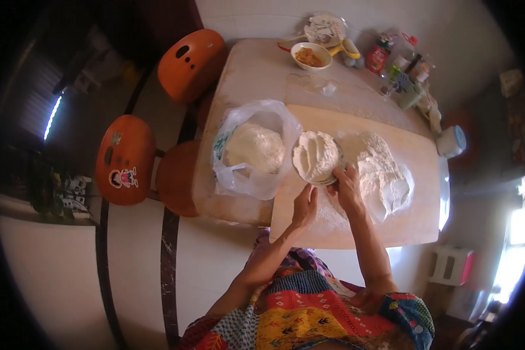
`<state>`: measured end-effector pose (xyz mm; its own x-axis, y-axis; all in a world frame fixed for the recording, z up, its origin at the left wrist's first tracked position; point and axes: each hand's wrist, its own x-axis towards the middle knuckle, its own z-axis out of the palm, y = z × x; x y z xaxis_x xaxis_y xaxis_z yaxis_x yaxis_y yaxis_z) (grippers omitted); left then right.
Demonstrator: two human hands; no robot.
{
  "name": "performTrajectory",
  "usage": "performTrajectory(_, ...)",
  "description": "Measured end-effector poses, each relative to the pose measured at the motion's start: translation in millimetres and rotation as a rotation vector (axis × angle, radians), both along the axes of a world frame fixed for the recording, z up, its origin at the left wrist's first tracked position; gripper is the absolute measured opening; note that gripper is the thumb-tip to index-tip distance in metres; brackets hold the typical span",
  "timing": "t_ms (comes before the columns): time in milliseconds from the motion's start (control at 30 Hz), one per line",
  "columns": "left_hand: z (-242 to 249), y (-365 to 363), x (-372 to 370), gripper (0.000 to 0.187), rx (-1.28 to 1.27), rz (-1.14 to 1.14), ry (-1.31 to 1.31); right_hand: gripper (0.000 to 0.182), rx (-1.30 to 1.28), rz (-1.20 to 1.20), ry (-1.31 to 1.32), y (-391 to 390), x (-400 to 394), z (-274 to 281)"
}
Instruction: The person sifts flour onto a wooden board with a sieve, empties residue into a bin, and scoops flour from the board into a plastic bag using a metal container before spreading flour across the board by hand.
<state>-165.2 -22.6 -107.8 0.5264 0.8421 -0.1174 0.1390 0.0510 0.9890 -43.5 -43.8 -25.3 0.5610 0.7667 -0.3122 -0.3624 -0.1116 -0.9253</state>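
A bowl [317, 157] heaped with white flour is held over a wooden board [356, 233]. My right hand [345, 185] grips its near right rim, with fingers closed on the edge. Against the bowl's near lower edge is my left hand [305, 205], its fingers curled together and their tips partly hidden. To the left stands an open clear plastic bag [230, 178] with a large mound of flour [255, 147] inside. A broad pile of flour [385, 178] lies on the board, right of my right hand.
At the table's far side are a bowl of orange-brown food [310, 56], a plate [325, 30] and several bottles [379, 53]. A white tub [451, 142] stands at the right edge. Orange chairs [125, 160] line the left side.
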Motion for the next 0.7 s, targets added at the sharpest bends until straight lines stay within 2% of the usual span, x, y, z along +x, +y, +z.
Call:
performTrajectory(33, -23, -1, 2, 0.034, 0.062, 0.030, -0.010, 0.012, -0.038, 0.045, -0.026, 15, -4, -1)
performTrajectory(200, -21, 4, 1, 0.036, 0.073, 0.094, -0.110, 0.013, -0.106, 0.172, -0.301, 87, -28, -14)
performTrajectory(300, -17, 8, -4, 0.034, 0.118, 0.090, -0.049, 0.013, -0.278, 0.242, -0.730, 120, -40, -27)
performTrajectory(333, -19, 9, -4, 0.030, 0.130, 0.096, -0.059, 0.013, -0.279, 0.254, -0.738, 128, -42, -39)
performTrajectory(400, -9, 11, -9, 0.026, 0.135, 0.110, -0.072, 0.011, -0.144, 0.239, -1.339, 136, -50, -49)
performTrajectory(467, -2, 12, -14, 0.018, 0.161, 0.109, -0.026, 0.013, -0.212, 0.330, -1.303, 140, -58, -53)
performTrajectory(533, -2, 12, -14, 0.016, 0.152, 0.124, -0.006, 0.017, -0.115, 0.474, -1.431, 141, -63, -51)
performTrajectory(600, 2, 13, -15, 0.015, 0.147, 0.137, 0.016, 0.019, -0.127, 0.455, -1.490, 141, -66, -52)
performTrajectory(700, 0, 13, -14, 0.016, 0.042, 0.081, 0.020, 0.019, -0.012, 0.504, -1.618, 139, -68, -52)
